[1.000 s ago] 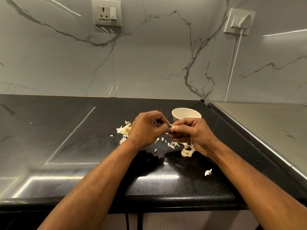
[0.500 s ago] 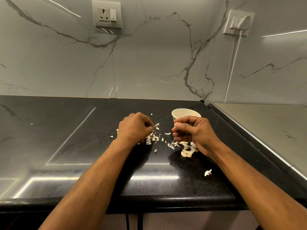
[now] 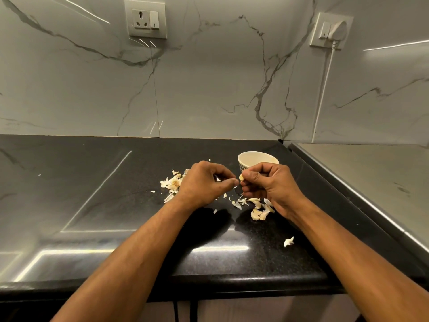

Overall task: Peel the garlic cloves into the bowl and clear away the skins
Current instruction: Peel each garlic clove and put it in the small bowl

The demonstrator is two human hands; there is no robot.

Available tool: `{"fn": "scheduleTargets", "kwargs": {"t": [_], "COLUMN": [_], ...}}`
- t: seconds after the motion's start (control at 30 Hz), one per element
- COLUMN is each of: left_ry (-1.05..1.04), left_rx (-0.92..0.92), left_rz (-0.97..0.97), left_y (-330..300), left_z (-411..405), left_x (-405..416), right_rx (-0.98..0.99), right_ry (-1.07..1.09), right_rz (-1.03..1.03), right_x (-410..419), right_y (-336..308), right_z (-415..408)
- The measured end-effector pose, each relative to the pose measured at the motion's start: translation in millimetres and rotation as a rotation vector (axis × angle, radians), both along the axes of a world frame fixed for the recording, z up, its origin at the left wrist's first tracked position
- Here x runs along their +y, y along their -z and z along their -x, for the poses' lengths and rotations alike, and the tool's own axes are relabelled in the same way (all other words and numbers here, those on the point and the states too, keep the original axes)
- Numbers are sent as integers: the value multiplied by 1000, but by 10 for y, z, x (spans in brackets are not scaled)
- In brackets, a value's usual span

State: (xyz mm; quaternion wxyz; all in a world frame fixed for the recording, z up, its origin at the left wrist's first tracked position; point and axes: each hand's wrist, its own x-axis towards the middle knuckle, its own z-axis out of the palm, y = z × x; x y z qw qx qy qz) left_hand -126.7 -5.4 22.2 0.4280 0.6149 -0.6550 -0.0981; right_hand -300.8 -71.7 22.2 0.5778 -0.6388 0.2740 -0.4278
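Note:
My right hand [image 3: 269, 184] pinches a small pale garlic clove [image 3: 241, 177] between thumb and fingers, just in front of the cream bowl [image 3: 251, 159]. My left hand [image 3: 204, 184] is curled close beside it, thumb tip almost touching the clove; whether it holds a bit of skin I cannot tell. Unpeeled cloves [image 3: 258, 211] lie under my right wrist. A heap of papery skins [image 3: 173, 183] sits left of my left hand, and small skin flakes [image 3: 238, 202] are scattered between the hands. The bowl's inside is hidden.
The black granite counter [image 3: 92, 194] runs to a marble wall. A stray skin piece [image 3: 288, 241] lies near the front right. A steel surface [image 3: 371, 182] adjoins on the right. Wall sockets [image 3: 145, 19] and a plugged white cable [image 3: 325, 84] sit above.
My left hand went down to the skins on the counter, then came back up to the right hand. The clove now shows at my right fingertips.

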Motion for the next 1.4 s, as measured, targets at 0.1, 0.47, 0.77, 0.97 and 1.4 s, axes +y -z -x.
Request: {"fn": "scheduleTargets", "kwargs": {"t": [0.1,0.47,0.77,0.97,1.4], "left_ry": [69,124,92,82,-332], "left_rx": [11,158,133,194,-249], "left_rz": [3,-17,40,122,-186], "left_y": [-11,-31,-19,-45,-86], "left_z": [46,63,106,80,-152], "left_x": [8,25,51,35,28], "right_rx": [7,84,81,29,-30], "right_ry": [5,63,32,-69,-40], "right_rz": [26,200,229,144,83], "right_x": [-3,7,36,26,-31], "right_y": [5,31,28,10,38], "right_z": [-1,2,12,17,17]}}
